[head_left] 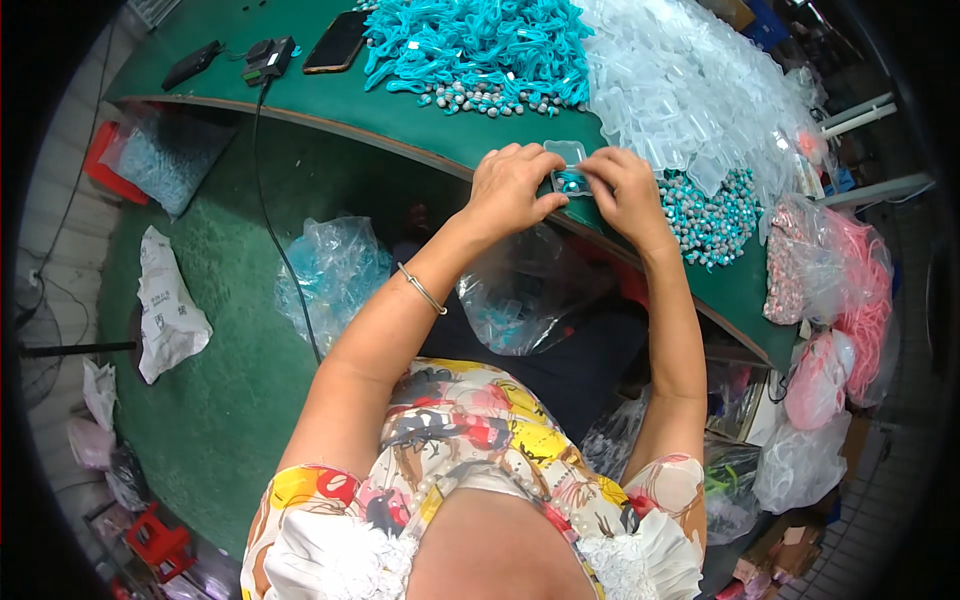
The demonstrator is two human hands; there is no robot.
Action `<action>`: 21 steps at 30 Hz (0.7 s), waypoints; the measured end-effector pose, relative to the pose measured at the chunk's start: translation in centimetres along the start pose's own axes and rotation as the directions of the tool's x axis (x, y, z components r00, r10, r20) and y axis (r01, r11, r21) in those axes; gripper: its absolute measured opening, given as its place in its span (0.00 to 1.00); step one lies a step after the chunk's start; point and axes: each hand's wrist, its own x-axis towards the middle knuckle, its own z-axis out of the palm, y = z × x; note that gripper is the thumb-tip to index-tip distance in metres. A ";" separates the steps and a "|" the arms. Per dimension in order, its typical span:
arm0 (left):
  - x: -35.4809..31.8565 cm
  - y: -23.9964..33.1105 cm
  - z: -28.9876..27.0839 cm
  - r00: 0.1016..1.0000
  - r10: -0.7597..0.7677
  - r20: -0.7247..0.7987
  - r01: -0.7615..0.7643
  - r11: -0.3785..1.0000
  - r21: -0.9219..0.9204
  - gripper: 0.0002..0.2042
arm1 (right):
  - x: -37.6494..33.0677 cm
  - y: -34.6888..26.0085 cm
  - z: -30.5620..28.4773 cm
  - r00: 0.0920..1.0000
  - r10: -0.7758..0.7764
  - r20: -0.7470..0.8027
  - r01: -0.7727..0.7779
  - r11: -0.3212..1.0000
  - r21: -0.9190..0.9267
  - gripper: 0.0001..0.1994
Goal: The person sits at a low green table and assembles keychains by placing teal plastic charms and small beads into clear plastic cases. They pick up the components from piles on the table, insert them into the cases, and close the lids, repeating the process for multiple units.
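Green desk (400, 110), curved edge, heaped with turquoise cords (480, 40) and clear plastic cases (680, 90). Left hand (510, 190) and right hand (625, 195) meeting at desk edge, wrists bent down, forearms reaching up from below. Fingers (548, 205) of both pinched shut on small clear case (570, 178), turquoise piece inside, held just over desk rim. Bracelet (422, 290) on left wrist.
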 end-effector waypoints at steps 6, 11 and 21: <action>0.2 0.2 -0.3 0.999 -0.017 0.040 0.017 1.000 -0.001 0.17 | 2.2 1.1 2.0 0.993 0.114 0.039 -0.109 0.988 -0.114 0.13; 0.1 -0.2 -0.5 0.998 -0.018 0.063 0.021 0.999 -0.048 0.24 | 2.0 1.1 1.2 0.963 0.247 0.109 -0.250 0.968 0.015 0.15; -0.1 0.0 -1.2 0.978 0.165 0.129 -0.169 0.985 0.021 0.23 | -2.7 -2.3 -1.2 0.996 0.083 0.030 -0.089 0.950 0.300 0.20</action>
